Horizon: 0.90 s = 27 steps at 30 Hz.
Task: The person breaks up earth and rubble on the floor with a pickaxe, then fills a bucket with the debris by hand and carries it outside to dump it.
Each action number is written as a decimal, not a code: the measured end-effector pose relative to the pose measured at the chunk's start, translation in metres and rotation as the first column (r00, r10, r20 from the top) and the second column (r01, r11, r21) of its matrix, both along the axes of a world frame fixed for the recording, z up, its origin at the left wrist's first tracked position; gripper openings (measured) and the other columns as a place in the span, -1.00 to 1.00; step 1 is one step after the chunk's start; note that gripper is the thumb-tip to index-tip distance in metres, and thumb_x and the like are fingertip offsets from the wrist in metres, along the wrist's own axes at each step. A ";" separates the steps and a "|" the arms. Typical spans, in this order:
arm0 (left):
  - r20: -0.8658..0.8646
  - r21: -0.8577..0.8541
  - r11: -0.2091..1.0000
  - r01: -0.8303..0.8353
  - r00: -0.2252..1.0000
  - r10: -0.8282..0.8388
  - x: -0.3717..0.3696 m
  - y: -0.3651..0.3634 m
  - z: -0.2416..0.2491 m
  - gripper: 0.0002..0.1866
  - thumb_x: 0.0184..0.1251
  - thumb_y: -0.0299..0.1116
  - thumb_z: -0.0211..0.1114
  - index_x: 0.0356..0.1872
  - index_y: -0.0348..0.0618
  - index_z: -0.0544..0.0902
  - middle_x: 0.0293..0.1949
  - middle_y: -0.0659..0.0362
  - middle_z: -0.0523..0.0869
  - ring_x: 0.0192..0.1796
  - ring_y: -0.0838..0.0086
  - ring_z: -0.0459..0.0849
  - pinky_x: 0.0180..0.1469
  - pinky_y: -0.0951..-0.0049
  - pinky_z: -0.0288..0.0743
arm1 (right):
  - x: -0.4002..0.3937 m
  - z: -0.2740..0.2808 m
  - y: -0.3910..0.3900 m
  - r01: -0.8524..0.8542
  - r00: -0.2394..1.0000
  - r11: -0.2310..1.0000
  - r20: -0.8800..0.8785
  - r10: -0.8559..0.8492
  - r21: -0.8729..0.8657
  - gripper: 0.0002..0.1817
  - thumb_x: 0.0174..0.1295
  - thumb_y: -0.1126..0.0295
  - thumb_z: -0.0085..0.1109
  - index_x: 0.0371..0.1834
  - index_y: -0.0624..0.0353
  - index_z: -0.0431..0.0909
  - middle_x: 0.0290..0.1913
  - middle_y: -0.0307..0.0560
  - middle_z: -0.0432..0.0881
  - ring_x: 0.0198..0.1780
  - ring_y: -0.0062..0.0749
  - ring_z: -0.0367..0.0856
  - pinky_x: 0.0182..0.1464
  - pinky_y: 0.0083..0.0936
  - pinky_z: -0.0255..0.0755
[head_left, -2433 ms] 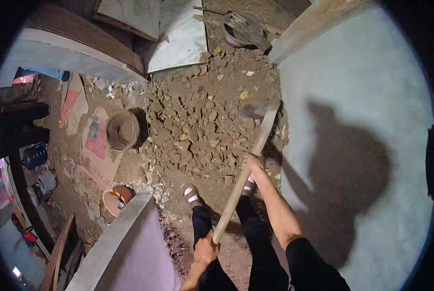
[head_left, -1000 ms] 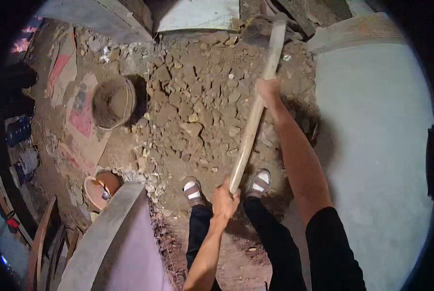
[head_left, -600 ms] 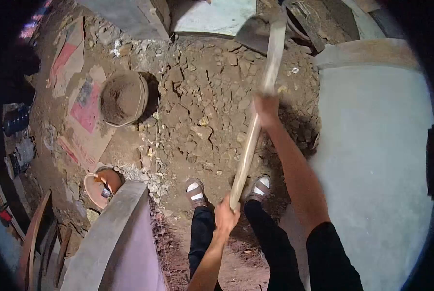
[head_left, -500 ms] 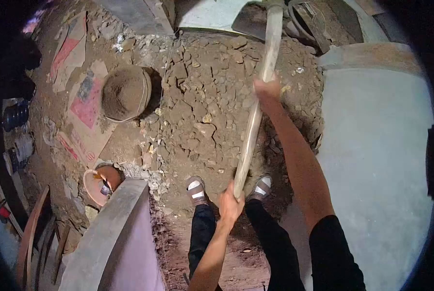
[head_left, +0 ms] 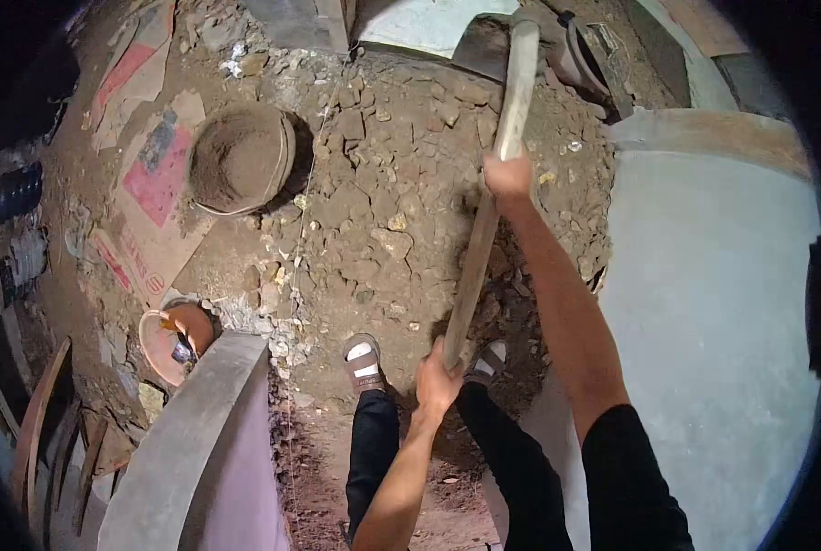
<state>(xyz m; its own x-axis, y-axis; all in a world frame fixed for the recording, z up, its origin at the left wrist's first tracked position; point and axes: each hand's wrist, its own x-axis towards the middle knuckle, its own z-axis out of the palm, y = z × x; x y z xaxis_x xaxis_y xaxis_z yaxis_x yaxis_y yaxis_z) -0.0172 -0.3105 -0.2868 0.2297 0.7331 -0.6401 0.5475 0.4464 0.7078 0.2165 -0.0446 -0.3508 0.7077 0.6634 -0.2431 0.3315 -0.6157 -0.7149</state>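
- Nearest: black-trousered legs (head_left: 374, 441), feet in strapped sandals (head_left: 365, 378) planted apart on the dirt floor. To the left, a low wall (head_left: 167, 436) with grey top and lilac side.
- Left hand (head_left: 438, 380): between the sandals in view, fingers clamped round the near end of the hoe (head_left: 472, 266).
- Hoe position: wooden handle runs from the left hand toward the far side, leaning slightly right, above the rubble (head_left: 374, 207).
- Left, by the end of the low wall: orange pot (head_left: 196, 321), tilted, dark object inside; identity unclear.
- Rubble: broken stones and soil covering the middle floor. Thin string (head_left: 311, 170) along its left edge.
- Right: smooth pale blue wall (head_left: 704, 303), alongside the right arm.
- Right hand (head_left: 509, 174): farther up the handle, well apart from the left; fingers closed round the wood, slightly blurred.
- Left of the string: round bucket (head_left: 288, 161) holding soil, beside flattened cardboard (head_left: 158, 262) with red print. Second cardboard piece (head_left: 139, 78) lies farther off.
- Far end: dark blade (head_left: 484, 46) of the hoe, left of the handle, in front of a whitish panel (head_left: 415, 26). Cannot tell whether the blade touches the ground.
- Far right of the blade: rounded container (head_left: 571, 60), partly hidden.
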 end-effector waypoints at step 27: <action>0.027 -0.103 0.986 0.130 0.991 -0.128 0.017 0.023 0.131 -0.39 0.16 -0.44 0.32 0.25 -0.29 0.33 -0.32 -0.26 0.67 -0.21 -0.18 0.68 -0.21 -0.02 0.58 | 0.038 0.072 -0.011 -0.072 0.982 0.830 -0.184 -0.038 -0.554 -0.81 0.06 0.52 -0.02 -0.42 0.38 0.60 -0.52 0.01 0.63 -0.55 -0.27 0.60 -0.57 -0.30 0.42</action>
<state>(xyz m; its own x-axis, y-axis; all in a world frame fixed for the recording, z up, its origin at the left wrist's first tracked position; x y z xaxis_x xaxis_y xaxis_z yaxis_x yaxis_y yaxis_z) 0.0002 -0.2876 -0.1555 0.3316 0.6264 -0.7055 0.5913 0.4447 0.6727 0.2544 -0.0553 -0.2791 0.6050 0.3883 -0.6951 0.2458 -0.9215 -0.3008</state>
